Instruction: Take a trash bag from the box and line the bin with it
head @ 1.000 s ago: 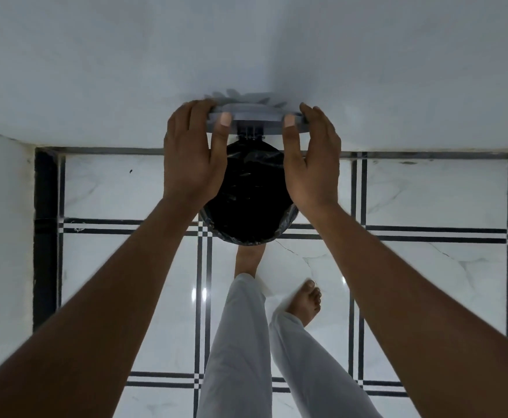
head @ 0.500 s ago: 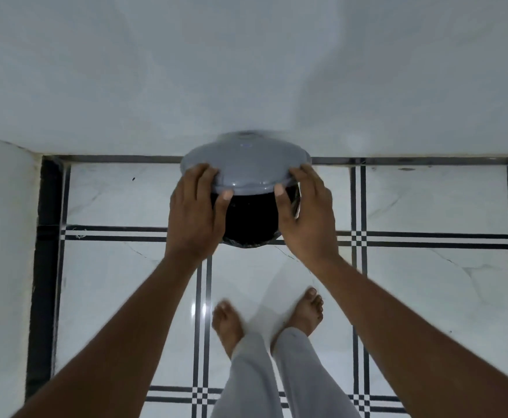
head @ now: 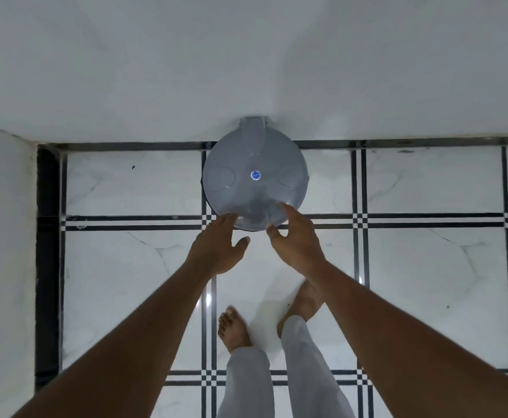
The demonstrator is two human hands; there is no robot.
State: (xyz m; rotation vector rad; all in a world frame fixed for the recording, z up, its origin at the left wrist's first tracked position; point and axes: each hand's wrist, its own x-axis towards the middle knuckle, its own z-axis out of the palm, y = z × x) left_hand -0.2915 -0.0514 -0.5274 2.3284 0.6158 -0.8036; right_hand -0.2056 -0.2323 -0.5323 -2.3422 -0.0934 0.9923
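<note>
Seen from above: a round grey bin (head: pixel 255 176) on the floor (head: pixel 427 267), pushed against the white wall (head: pixel 246 55), with its hinge part touching the wall at the far side. Lid (head: pixel 240 164) closed and lying flat, covering the whole opening, with a small blue round sticker (head: pixel 255 175) in its middle. Only a thin dark edge visible under the lid at the left side; cannot tell if this is the trash bag, and the inside of the bin hidden completely.

Left hand (head: pixel 216 248) just in front of the bin, palm down, fingers stretched forward and loosely spread, holding nothing, fingertips (head: pixel 230 218) at the near rim of the lid, thumb apart and pointing to the right. Cannot tell for sure whether the fingertips touch the lid or only hover over it. Right hand (head: pixel 295 239) beside it, also empty, fingers wide and a little curved, the index fingertip over the near part of the lid, the thumb bent toward the lid edge. Both hands close to each other but not touching.

Floor of white marble-like tiles with black double lines crossing in a grid, a black border strip (head: pixel 47 267) along the left. Another white wall surface (head: pixel 2 267) at the far left. Below the hands, two bare feet (head: pixel 233 330) on the tiles and light grey trouser legs (head: pixel 307 372).
</note>
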